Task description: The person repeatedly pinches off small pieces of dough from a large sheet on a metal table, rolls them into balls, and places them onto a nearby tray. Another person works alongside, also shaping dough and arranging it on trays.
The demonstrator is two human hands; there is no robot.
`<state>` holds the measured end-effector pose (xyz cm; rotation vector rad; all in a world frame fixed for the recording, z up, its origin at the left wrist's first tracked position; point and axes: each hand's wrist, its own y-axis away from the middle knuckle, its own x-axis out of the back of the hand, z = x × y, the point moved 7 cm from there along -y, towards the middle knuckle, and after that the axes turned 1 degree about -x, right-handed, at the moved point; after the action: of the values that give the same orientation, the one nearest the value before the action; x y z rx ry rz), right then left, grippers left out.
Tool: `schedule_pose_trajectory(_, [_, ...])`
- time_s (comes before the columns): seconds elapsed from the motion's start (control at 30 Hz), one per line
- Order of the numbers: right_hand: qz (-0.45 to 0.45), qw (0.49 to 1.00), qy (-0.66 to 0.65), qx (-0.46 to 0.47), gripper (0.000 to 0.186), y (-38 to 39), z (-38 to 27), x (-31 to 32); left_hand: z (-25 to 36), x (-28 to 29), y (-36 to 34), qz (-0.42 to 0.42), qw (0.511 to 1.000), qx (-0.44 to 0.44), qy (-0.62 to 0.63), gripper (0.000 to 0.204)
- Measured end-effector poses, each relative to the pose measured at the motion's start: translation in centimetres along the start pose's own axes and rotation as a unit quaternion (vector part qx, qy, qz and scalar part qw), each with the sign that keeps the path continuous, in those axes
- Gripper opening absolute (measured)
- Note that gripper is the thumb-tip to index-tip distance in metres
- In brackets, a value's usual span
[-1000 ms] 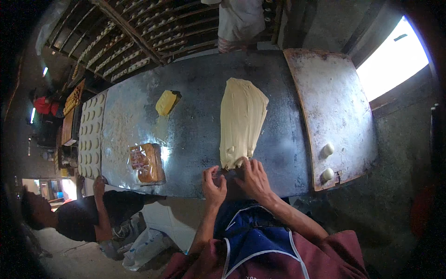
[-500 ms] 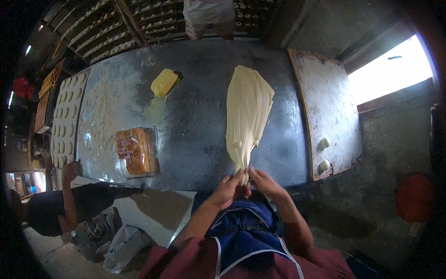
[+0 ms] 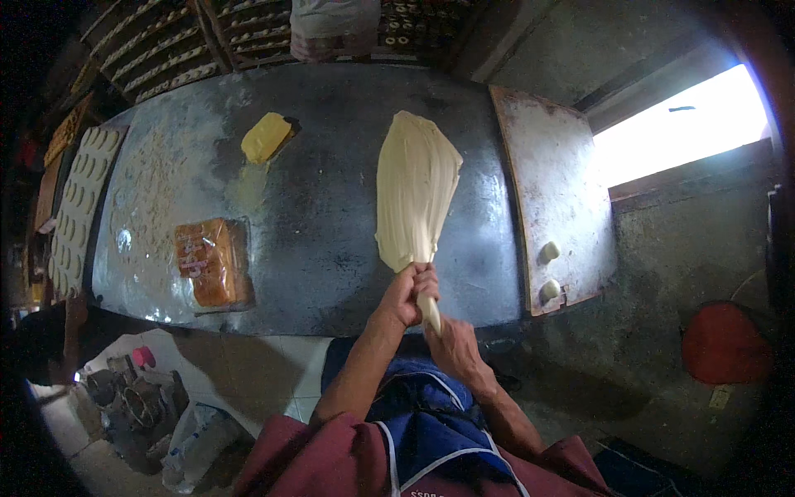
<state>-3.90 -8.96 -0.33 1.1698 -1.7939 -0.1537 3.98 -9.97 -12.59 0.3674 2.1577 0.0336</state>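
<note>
A long, pale piece of dough (image 3: 418,186) lies stretched across the dark tabletop, broad at its far end and narrowing toward me. My left hand (image 3: 411,291) is wrapped round its narrow neck at the table's near edge. A short tail of dough sticks out below that fist. My right hand (image 3: 455,348), closer to my body and slightly to the right, is closed round the end of this tail; its fingertips are partly hidden.
A yellow block of fat (image 3: 267,137) and a bagged loaf of bread (image 3: 209,263) sit on the table (image 3: 323,224). On the right, a board (image 3: 551,182) carries two dough balls (image 3: 551,269). Shaped dough pieces fill a tray (image 3: 83,211) at left. Another person (image 3: 335,29) stands beyond the far edge.
My left hand has moved forward up the dough and wrapped round its neck. My right hand has shifted down toward my body and closed on the tail. The whole view has swung slightly right.
</note>
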Motion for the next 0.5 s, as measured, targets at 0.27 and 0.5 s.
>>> schedule_pose_trajectory(0.27, [-0.053,0.893,-0.277,0.352,0.040,0.8,-6.3,5.8,-0.4,-1.5,5.1,0.166,0.856,-0.191,-0.450,0.028])
schedule_pose_trajectory(0.5, [-0.185,0.926,-0.134,0.300,0.052,-13.3,-8.3,-4.4,0.6,-0.8,9.7,0.330,0.207,-0.146,-0.909,0.034])
